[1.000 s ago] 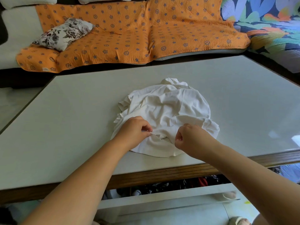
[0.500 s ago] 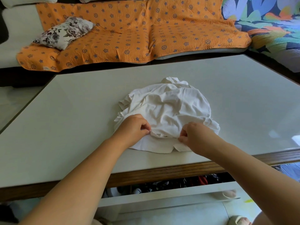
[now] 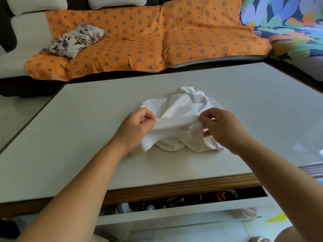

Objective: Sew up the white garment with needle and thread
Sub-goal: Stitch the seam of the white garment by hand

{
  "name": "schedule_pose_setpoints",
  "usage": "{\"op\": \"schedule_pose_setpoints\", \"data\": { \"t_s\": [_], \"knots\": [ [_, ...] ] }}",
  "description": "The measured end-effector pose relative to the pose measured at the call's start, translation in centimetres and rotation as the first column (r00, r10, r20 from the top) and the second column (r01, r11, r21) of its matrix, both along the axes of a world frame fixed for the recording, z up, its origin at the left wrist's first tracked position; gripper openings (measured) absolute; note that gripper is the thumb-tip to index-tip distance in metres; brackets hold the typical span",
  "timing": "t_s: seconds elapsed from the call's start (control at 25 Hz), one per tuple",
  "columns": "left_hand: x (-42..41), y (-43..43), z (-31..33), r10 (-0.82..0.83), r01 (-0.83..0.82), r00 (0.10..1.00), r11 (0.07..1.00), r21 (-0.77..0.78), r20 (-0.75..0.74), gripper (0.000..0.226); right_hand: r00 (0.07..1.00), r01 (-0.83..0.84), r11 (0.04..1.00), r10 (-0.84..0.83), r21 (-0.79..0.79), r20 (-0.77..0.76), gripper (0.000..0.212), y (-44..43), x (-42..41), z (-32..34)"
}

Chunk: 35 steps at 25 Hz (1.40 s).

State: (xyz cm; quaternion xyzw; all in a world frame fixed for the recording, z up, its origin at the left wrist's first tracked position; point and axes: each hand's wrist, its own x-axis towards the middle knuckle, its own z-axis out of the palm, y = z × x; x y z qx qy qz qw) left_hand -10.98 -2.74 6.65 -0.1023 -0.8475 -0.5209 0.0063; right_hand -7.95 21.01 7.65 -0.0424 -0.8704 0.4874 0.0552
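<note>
The white garment (image 3: 180,123) lies crumpled near the middle of the pale table (image 3: 78,137). My left hand (image 3: 138,126) grips its near left edge with curled fingers. My right hand (image 3: 222,126) pinches the cloth at the right, and a thin dark needle (image 3: 199,111) sticks up from its fingertips. Between the two hands a band of the garment is lifted off the table and stretched taut. No thread can be made out.
The table's wooden front edge (image 3: 174,188) has an open drawer (image 3: 174,212) below it with dark items inside. Behind the table stands a sofa with an orange patterned cover (image 3: 148,39), a floral cushion (image 3: 75,40) and a colourful blanket (image 3: 288,27).
Both hands have lifted off the table and moved apart, raising the garment's near edge and pulling it taut. The needle now shows at my right fingertips.
</note>
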Motion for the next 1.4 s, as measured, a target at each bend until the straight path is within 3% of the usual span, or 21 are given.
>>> {"op": "schedule_pose_setpoints", "data": {
  "t_s": [0.08, 0.28, 0.4, 0.48, 0.64, 0.8, 0.88, 1.04, 1.28, 1.4],
  "knots": [
    [0.4, -0.3, 0.9, 0.002, -0.003, 1.000, 1.000, -0.018, -0.016, 0.010, 1.000, -0.001, 0.997, 0.001, -0.072, -0.009, 0.019, -0.3, -0.2, 0.3],
    [0.5, -0.9, 0.8, 0.034, -0.030, 0.999, 0.979, -0.201, 0.016, 0.006, 0.996, -0.086, 0.991, 0.090, 0.099, -0.030, 0.016, -1.0, -0.6, 0.2],
    [0.2, -0.5, -0.2, 0.039, -0.034, 0.999, 0.910, -0.413, 0.003, 0.009, 0.981, -0.183, 0.957, 0.192, 0.226, -0.021, 0.019, -0.9, -0.7, -0.1],
    [0.2, 0.6, -0.5, -0.014, -0.001, 0.999, 0.886, -0.464, -0.029, 0.010, 0.973, -0.205, 0.930, 0.226, 0.305, -0.037, 0.021, -0.8, -0.8, -0.4],
    [0.6, 4.6, -1.0, -0.138, 0.140, 0.990, 0.963, -0.231, 0.029, 0.031, 0.966, -0.223, 0.908, 0.256, 0.356, -0.048, 0.019, -0.5, -1.1, -0.7],
    [0.0, 6.5, -1.7, -0.176, 0.178, 0.980, 0.984, -0.017, 0.090, 0.014, 0.967, -0.220, 0.919, 0.249, 0.326, -0.049, 0.019, 0.0, -0.8, -0.7],
    [-0.3, 6.6, -1.9, -0.168, 0.168, 0.982, 0.986, 0.016, 0.086, 0.004, 0.980, -0.179, 0.944, 0.197, 0.278, -0.037, 0.020, 0.3, -0.5, -0.8],
    [-0.6, 6.7, -2.1, -0.199, 0.200, 0.977, 0.980, -0.008, 0.079, 0.008, 0.994, -0.104, 0.987, 0.100, 0.125, 0.038, 0.028, 1.2, 0.2, -0.8],
    [-0.8, 6.7, -1.9, -0.221, 0.221, 0.972, 0.975, 0.011, 0.085, 0.009, 0.996, -0.068, 0.991, 0.060, 0.113, 0.071, 0.005, 1.3, 0.7, -0.9],
    [-0.7, 6.5, -1.7, -0.230, 0.227, 0.968, 0.973, 0.047, 0.095, 0.010, 0.996, -0.057, 0.996, 0.051, 0.075, 0.079, 0.011, 1.3, 0.7, -0.8]
  ]
}}
